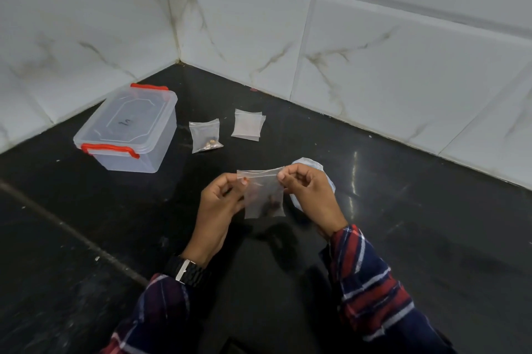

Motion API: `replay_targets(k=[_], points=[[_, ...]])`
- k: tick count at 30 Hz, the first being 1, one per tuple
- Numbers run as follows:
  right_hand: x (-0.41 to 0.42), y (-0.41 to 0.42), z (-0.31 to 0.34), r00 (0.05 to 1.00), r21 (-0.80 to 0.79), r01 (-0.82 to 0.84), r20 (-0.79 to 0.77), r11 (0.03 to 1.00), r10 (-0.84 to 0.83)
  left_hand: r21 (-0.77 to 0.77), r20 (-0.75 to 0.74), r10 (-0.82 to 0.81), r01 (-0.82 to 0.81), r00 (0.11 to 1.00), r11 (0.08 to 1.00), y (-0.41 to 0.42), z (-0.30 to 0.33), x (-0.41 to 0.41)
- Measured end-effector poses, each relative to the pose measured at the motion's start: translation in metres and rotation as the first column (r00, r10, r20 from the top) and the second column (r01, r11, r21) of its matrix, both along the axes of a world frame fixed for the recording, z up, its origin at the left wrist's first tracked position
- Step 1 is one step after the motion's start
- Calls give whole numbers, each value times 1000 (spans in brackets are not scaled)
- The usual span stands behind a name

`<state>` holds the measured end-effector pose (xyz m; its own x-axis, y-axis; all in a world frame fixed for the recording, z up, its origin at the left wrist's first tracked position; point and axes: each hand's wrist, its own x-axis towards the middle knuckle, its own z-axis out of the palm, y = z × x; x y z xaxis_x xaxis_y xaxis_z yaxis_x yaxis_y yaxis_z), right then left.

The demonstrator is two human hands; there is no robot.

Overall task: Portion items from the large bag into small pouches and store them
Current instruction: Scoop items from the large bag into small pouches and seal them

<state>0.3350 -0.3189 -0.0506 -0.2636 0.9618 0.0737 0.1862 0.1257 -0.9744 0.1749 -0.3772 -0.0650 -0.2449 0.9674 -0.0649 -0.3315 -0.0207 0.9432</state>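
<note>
Head view, pouch [263, 195] upright, opening upward

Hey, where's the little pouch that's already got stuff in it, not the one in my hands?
The filled pouch lies on the black counter, between the clear container and the stack of empty pouches.

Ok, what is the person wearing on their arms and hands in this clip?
Both hands are bare. The left wrist carries a black link-band watch with a silver clasp. Both sleeves, left sleeve and right sleeve, are navy plaid with red and white stripes.
</note>
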Motion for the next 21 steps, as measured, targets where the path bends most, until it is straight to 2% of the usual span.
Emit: replay_targets(k=[10,17,21], points=[[-13,-5,-3,994,-46,-73,-91,996,68,-15,81,102,-101,991,995,0,8,-6],[-16,-3,2,956,-116,-40,-294,992,4,-47,-21,-38,36,999,998,0,13,-9],[-20,-3,5,969,-112,-67,-243,991,38,-49,-58,-13,11,998,999,3,14,-8]])
